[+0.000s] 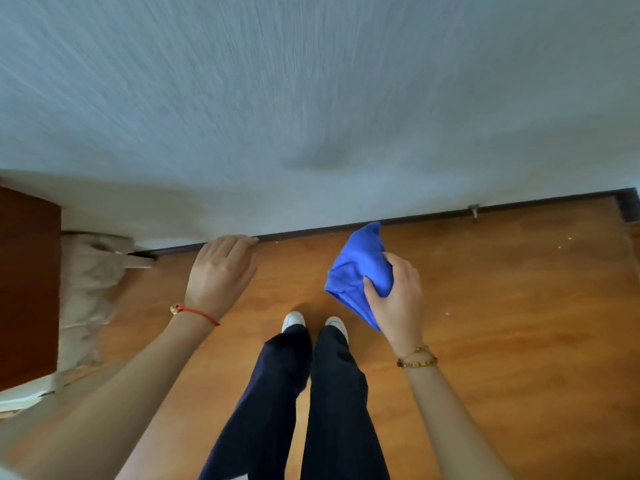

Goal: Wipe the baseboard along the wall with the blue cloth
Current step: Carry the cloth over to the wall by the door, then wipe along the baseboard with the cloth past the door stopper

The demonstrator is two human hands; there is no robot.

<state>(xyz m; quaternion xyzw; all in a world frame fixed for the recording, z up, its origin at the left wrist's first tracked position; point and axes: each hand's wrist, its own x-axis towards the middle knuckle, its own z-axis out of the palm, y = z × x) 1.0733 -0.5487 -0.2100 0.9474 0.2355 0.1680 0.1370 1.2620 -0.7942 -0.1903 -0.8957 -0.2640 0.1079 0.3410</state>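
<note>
Head view, looking steeply down at a person's two bare hands in front of a pale wall. The right hand (pixel 394 299) gripped a bunched blue cloth (pixel 358 268), fingers and thumb curled round its lower part; this grip was closed on the fabric. The cloth's upper corner pointed up toward the baseboard (pixel 433 215), a thin dark strip where the wall (pixel 311 98) met the floor, and its tip appeared to overlap that strip, though whether it touched could not be told. A gold bracelet (pixel 417 360) circled the right wrist.

The left hand (pixel 221 271) held nothing. Its fingers lay fairly straight, with the fingertips (pixel 242 240) over the baseboard, well to the left of the cloth; the grip there was open. A red cord bracelet (pixel 195 311) sat on the left wrist.

Below the baseboard spread an orange-brown wooden floor (pixel 519 306). Two white shoe tips (pixel 293 320) showed between the hands, under dark trouser legs (pixel 332 393). Further right along the baseboard a small doorstop-like peg (pixel 473 210) stuck out. At the baseboard's left end hung a beige fabric (pixel 86 292), beside a dark brown wooden panel (pixel 27 289). The wall looked streaked with blur.
</note>
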